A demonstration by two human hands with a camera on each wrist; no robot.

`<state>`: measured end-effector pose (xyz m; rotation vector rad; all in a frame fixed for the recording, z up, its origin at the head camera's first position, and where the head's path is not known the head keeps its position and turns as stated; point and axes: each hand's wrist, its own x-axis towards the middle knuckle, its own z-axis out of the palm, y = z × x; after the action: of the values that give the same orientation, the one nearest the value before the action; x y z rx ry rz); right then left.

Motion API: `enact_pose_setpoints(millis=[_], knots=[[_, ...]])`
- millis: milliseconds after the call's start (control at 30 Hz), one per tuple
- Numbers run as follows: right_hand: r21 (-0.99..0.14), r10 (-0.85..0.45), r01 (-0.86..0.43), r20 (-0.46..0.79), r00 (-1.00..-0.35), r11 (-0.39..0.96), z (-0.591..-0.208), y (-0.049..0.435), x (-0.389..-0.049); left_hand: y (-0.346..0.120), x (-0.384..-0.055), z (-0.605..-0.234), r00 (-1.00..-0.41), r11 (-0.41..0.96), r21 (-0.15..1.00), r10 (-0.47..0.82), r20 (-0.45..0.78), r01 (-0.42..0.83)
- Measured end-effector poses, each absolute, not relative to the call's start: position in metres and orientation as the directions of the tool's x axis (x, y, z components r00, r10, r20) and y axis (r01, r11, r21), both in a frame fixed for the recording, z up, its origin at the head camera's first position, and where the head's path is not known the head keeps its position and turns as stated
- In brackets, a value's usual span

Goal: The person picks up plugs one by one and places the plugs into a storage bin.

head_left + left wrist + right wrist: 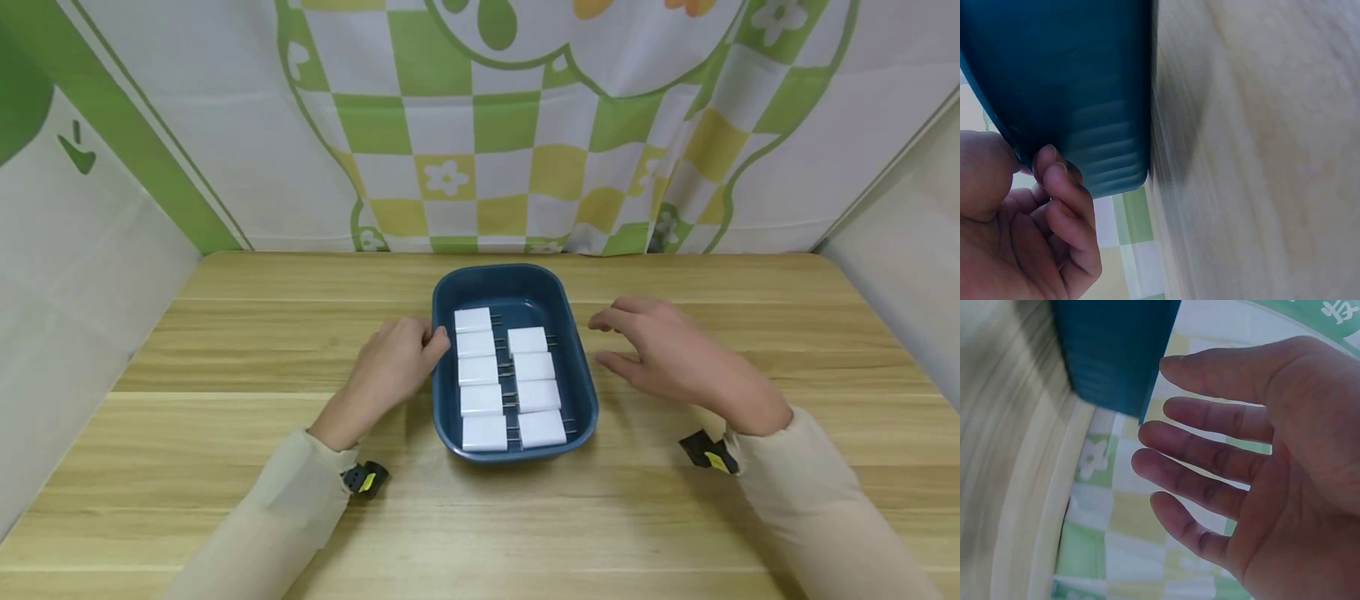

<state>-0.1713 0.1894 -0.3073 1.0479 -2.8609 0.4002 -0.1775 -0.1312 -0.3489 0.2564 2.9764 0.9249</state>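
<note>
A dark blue rectangular bin (495,275) sits mid-table, holding several white charger plugs (480,399) in two columns, their metal prongs pointing right. My left hand (397,358) pinches the bin's left rim, thumb over the edge; in the left wrist view, the curled fingers (1066,187) press against the outer wall (1097,125). To the right of the bin, my right hand (652,350) hovers apart from it, fingers spread and loosely bent. The right wrist view shows that palm (1310,437) bare, with nothing in it.
The bin stands on a wood-grain table (247,433). Behind it hangs a curtain (442,125) with green, yellow and white checks. Pale panels (75,275) rise at both sides of the table. Each sleeve cuff carries a small black device (365,480).
</note>
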Motion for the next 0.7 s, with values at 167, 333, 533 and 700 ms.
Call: enact_pose_setpoints(millis=[167,333,533,700], knots=[[-0.205,-0.605,-0.626,0.16,-0.78,0.753,-0.312,0.208,-0.169,-0.131,-0.178,-0.349,-0.987,0.813,0.563,0.158,0.027,0.145],[-0.201,-0.575,-0.596,0.159,-0.803,0.777,-0.313,0.225,-0.166,-0.13,-0.177,-0.348,-0.987,0.811,0.567,0.16,0.022,0.144],[-0.197,-0.539,-0.545,0.088,-0.837,0.815,-0.315,0.246,-0.161,-0.131,-0.177,-0.349,-0.986,0.809,0.568,0.166,0.026,0.152],[-0.183,-0.499,-0.491,0.008,-0.867,0.851,-0.318,0.262,-0.161,-0.131,-0.178,-0.349,-0.986,0.808,0.57,0.165,0.022,0.148]])
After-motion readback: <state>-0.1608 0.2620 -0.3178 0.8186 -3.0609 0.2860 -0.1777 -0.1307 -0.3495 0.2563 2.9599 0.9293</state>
